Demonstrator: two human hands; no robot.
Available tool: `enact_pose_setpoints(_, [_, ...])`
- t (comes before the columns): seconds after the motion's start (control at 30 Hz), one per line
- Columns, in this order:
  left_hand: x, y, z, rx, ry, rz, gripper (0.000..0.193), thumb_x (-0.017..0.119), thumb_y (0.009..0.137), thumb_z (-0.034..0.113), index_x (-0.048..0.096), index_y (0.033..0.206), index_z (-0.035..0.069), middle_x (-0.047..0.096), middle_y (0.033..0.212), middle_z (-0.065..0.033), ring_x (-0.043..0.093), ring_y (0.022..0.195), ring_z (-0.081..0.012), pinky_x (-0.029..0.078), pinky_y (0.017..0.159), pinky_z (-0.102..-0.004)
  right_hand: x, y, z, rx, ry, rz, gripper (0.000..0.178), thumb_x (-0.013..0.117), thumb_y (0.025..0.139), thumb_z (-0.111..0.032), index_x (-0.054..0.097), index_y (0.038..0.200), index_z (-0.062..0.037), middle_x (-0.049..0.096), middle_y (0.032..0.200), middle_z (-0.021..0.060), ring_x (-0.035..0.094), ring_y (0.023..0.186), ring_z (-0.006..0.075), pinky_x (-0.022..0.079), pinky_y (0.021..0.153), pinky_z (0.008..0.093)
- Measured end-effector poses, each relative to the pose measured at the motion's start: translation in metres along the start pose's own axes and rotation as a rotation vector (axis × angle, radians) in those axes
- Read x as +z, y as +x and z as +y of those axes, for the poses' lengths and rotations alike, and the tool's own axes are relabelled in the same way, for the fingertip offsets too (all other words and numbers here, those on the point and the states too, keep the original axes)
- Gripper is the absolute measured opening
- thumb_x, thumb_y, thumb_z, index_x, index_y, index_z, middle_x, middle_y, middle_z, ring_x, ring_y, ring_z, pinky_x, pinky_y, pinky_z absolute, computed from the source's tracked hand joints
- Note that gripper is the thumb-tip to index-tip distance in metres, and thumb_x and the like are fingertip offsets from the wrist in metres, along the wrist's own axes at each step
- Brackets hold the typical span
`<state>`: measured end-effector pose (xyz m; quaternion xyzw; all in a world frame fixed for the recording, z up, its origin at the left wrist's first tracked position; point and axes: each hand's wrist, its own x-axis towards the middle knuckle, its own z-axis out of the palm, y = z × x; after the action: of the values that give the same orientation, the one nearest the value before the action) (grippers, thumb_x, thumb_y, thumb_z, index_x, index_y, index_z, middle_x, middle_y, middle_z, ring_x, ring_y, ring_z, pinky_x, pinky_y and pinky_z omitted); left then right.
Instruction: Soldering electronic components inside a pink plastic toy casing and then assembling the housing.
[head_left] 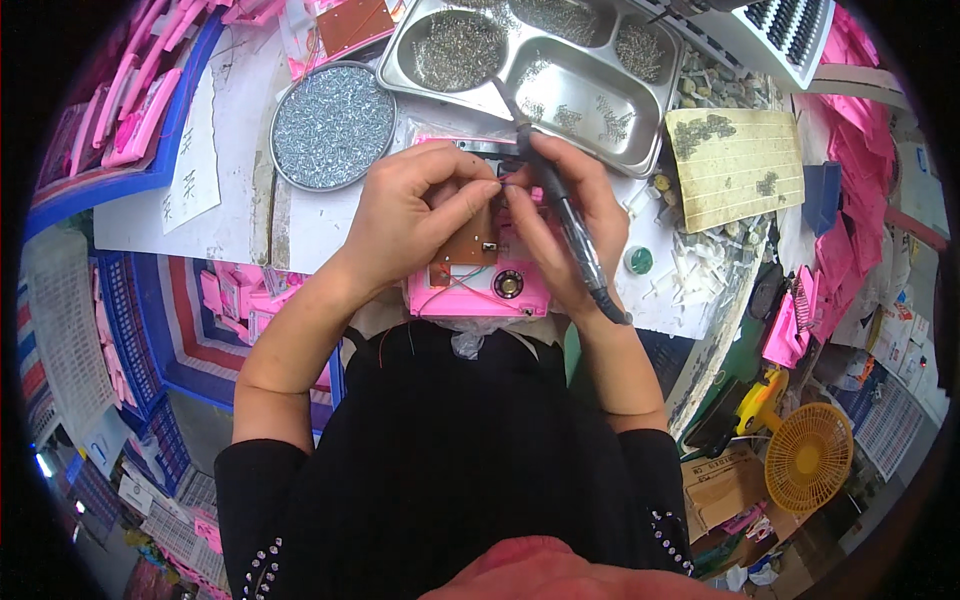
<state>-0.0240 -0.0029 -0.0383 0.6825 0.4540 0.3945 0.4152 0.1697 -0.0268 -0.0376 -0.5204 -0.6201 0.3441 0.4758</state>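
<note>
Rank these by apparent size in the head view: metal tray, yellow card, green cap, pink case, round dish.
1. Metal tray
2. Pink case, partly covered
3. Round dish and yellow card: too alike to rank
4. Green cap

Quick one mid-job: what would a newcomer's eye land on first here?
Probably the bright pink casing at the centre, with the left hand and right hand close together over it, the right holding a dark pen-like tool. Next, perhaps the round dish of silvery metal pieces, upper left, and the yellow-orange fan, lower right.
</note>
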Motion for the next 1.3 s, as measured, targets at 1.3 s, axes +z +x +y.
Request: enact_pose_setpoints(1.3, [0.006,-0.005,0.000,0.147,0.264,0.045,0.011,0.075,0.077,0.006,0.065,0.079,0.001,0.058,0.098,-0.0112,0.063,0.077,-0.0263,0.052,0.068,-0.0375,-0.059,-0.030,-0.001,-0.356,-0.117,-0.189,0.030,0.080,0.072,0.001,0.070,0.100,-0.0016,0.066,0.071,0.0082,0.057,0.054,0.0212,0.044,0.049,0.0312])
